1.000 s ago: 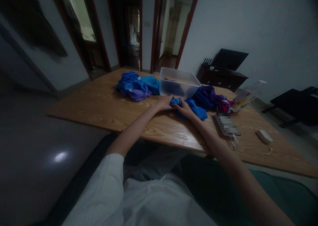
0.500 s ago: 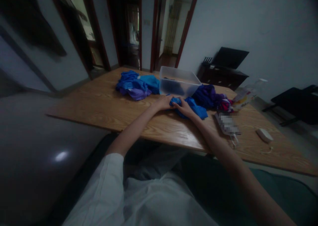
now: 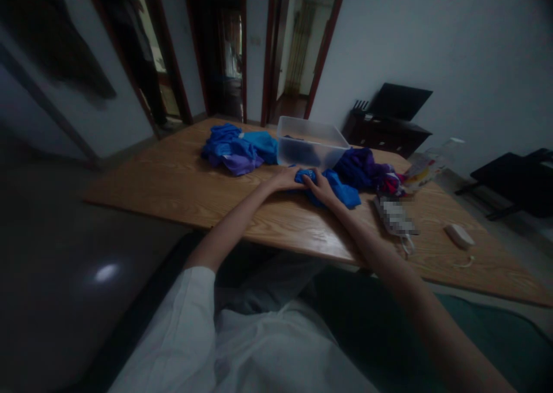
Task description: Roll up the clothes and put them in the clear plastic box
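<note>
A blue piece of fabric [image 3: 343,190] lies bunched on the wooden table [image 3: 173,180], just in front of a clear plastic bin [image 3: 313,151]. My left hand [image 3: 286,178] grips a bunched part of it from the left side. From the right, my right hand [image 3: 323,186] is closed on the same bundle, thumb on top. White print shows on the part between the hands. The fingertips on the far side are hard to make out. Left of the bin sits a heap of blue and purple fabric [image 3: 235,151]; to its right is dark purple fabric [image 3: 358,165].
Toward the right stand a plastic bottle [image 3: 434,165], a pixelated packet [image 3: 395,215] and a small white object with a cord [image 3: 459,236]. A person [image 3: 144,53] stands in the left doorway. A dark cabinet [image 3: 389,133] with a screen is behind the table.
Both hands stay almost in place on the blue fabric, with only a slight shift of the right fingers. In the left doorway, the person has come further into view.
</note>
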### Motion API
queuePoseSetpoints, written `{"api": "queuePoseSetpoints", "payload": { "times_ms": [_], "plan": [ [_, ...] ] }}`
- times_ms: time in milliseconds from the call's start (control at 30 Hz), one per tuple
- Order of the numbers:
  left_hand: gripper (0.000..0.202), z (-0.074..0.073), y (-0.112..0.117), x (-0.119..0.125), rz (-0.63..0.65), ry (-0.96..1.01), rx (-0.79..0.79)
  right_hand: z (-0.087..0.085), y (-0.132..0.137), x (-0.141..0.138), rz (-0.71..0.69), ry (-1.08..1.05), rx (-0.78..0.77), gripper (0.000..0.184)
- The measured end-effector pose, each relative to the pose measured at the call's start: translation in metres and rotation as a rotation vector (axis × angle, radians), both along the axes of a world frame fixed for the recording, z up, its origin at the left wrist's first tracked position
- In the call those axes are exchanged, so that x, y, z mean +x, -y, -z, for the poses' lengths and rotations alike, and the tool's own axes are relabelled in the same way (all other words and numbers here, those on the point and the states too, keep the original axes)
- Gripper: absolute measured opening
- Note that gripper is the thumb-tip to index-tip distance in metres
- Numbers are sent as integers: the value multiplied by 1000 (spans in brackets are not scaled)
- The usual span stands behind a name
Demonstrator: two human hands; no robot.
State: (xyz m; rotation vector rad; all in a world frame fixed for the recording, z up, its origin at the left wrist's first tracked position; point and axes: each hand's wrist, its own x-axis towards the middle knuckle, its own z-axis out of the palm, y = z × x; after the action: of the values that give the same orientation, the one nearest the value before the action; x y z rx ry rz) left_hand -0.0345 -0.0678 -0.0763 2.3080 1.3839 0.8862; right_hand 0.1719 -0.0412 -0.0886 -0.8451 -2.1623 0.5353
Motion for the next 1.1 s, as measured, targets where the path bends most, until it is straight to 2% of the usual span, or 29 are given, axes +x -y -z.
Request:
{"api": "queuePoseSetpoints", "payload": {
  "times_ms": [100, 167, 300, 400, 467, 633, 767, 833, 967, 1100],
  "plan": [
    [73, 3, -10, -6, 124, 196, -127, -2, 2, 0, 19, -38, 30, 52],
    [69, 6, -15, -8, 145, 253, -168, -4, 2, 0, 7, -59, 77, 47],
    [61, 8, -14, -5, 83, 311, -148, -5, -1, 2, 9, -70, 169, 42],
    [56, 1, -5, 0, 10, 297, -94, -6, -2, 3, 45, -64, 219, 44],
    [50, -5, 3, 4, -20, 240, -26, -7, -2, 4, 48, -74, 186, 46],
    [33, -21, 24, 15, -103, -57, 234, -11, -6, 5, 40, -188, -64, 55],
    [26, -29, 35, 24, -72, -186, 318, -13, -15, 10, -11, -228, -200, 63],
    [25, -30, 37, 26, -83, -203, 338, -14, -17, 13, -38, -206, -218, 65],
    [27, -29, 35, 25, -191, -144, 324, -13, -14, 12, -41, -160, -223, 68],
    [31, -27, 27, 15, -233, -28, 284, -7, -12, 8, -8, -207, -131, 62]
  ]
}}
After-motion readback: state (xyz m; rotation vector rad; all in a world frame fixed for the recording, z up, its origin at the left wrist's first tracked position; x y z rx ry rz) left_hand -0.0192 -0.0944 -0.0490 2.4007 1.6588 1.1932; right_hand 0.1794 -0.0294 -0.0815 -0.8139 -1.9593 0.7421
